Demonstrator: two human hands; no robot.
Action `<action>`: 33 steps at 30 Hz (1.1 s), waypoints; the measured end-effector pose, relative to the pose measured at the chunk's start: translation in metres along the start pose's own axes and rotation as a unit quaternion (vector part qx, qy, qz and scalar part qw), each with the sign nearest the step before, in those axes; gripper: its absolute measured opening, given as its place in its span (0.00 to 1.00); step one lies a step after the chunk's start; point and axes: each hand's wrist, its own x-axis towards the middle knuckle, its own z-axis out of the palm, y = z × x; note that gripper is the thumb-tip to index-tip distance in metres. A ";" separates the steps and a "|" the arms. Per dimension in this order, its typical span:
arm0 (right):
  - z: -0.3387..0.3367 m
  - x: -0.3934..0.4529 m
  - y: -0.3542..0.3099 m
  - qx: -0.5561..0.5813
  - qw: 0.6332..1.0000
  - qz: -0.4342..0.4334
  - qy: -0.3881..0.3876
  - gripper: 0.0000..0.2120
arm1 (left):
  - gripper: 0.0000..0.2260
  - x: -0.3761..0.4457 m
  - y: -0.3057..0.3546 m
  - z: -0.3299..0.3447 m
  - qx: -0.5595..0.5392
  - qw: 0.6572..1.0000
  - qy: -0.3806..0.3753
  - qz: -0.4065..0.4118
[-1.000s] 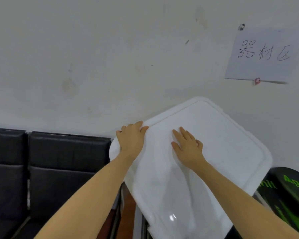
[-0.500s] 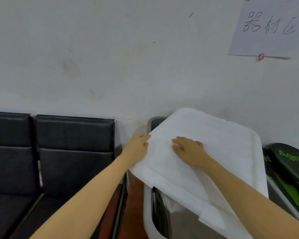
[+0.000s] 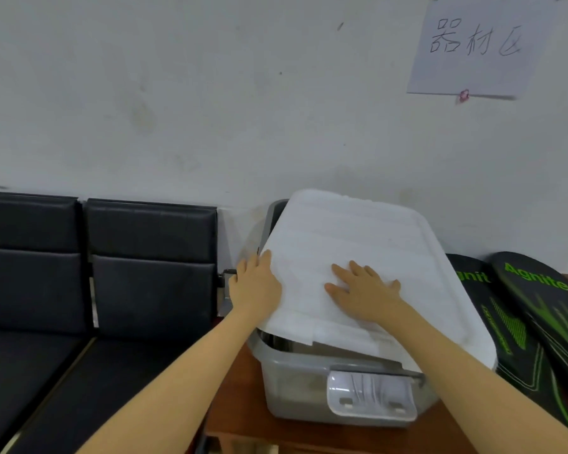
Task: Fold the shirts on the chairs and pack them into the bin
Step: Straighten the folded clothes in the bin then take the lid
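Against white wall, both flat-fingered hands, left hand and right hand, press lid, seemingly askew on bin.

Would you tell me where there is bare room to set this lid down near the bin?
The two black chair seats left of the bin lie bare. The wooden table shows only a narrow strip around the bin. Right of it is crowded: green-printed black boards lean there. Both hands, left and right, rest on the lid.

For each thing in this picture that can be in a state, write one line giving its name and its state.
lid: lying askew on the bin, near left corner raised off the rim
bin: partly covered, not closed
front latch: hanging down, unfastened
left hand: on the lid's left edge
right hand: flat on the lid's top
chairs: unoccupied
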 end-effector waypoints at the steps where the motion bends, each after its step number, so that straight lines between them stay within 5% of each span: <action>1: 0.001 -0.006 0.002 0.000 1.000 -0.001 0.001 0.28 | 0.24 -0.008 0.004 0.001 0.007 1.000 0.006 0.007; 14: 0.028 -0.023 0.024 0.024 0.997 -0.072 0.018 0.26 | 0.27 -0.069 0.001 -0.009 0.140 0.982 -0.084 0.096; 19: 0.034 -0.024 0.026 0.043 0.994 -0.099 0.034 0.25 | 0.25 -0.085 0.000 -0.004 0.108 0.988 -0.072 0.086; 23: 0.033 -0.035 0.028 0.108 0.974 -0.145 0.136 0.20 | 0.24 -0.083 0.005 -0.008 0.162 0.981 -0.055 0.095; 25: 0.035 -0.049 0.032 0.132 0.948 -0.192 0.216 0.19 | 0.25 -0.092 0.008 -0.008 0.183 0.968 -0.029 0.169; 28: 0.046 -0.066 0.044 0.104 0.935 -0.181 0.285 0.22 | 0.32 -0.111 0.018 0.000 0.147 0.934 -0.093 0.313; 30: 0.049 -0.075 0.051 0.104 0.940 -0.143 0.292 0.17 | 0.41 -0.114 0.021 0.008 0.200 0.905 -0.116 0.357; 33: 0.052 -0.085 0.060 0.106 0.946 -0.159 0.261 0.28 | 0.47 -0.112 0.021 0.013 0.258 0.887 -0.107 0.367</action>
